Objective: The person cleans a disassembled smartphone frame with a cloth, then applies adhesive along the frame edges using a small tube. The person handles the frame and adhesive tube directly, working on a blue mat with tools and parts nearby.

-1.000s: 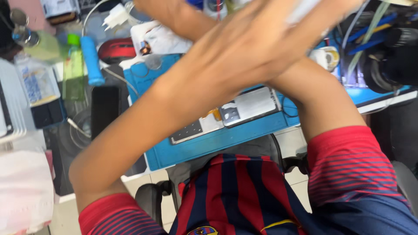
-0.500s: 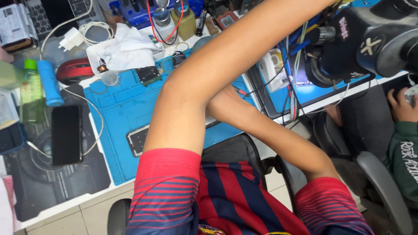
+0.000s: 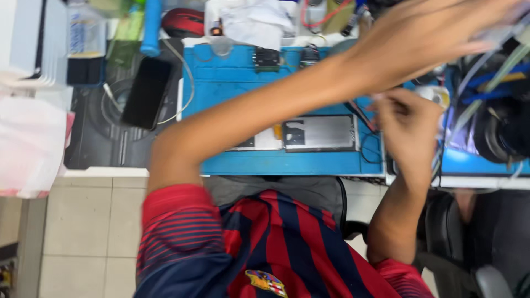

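Blue mat (image 3: 237, 94) holding one opened phone (image 3: 320, 133), left hand (image 3: 425, 38) blurred above, fingers spread, empty, right hand (image 3: 408, 129) loosely curled beside phone, grip unclear, one black phone (image 3: 146, 92) left.

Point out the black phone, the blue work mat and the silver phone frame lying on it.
black phone (image 3: 147, 92), head view, middle of its dark screen.
blue work mat (image 3: 226, 91), head view, bare patch near its upper left.
silver phone frame (image 3: 326, 132), head view, middle of its metal plate.
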